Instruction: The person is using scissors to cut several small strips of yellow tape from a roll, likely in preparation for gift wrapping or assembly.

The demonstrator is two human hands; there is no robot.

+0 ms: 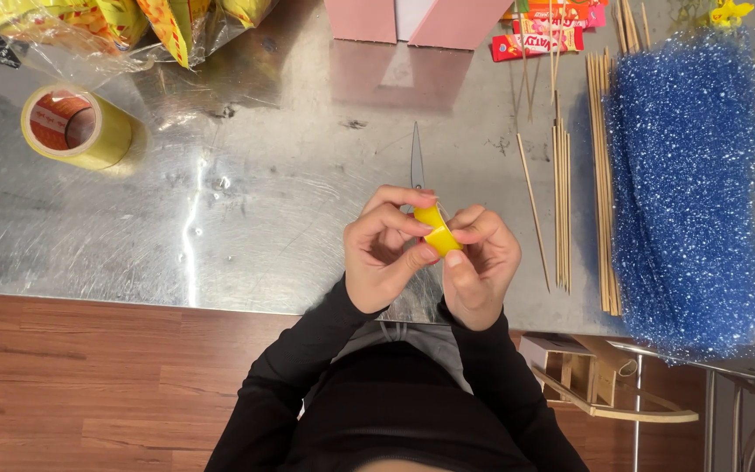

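Head | both hands, left hand (386, 253) and right hand (480, 262), grip closed on small yellow tape roll (437, 229) | steel table (264, 175)

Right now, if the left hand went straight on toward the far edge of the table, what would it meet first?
Probably the scissors, whose blades lie on the metal table just beyond the left hand; height above the table is hard to judge.

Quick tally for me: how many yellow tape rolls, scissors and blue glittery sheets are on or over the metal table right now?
Yellow tape rolls: 2, a small one held between left hand and right hand, a large one on the table
Scissors: 1
Blue glittery sheets: 1
Total: 4
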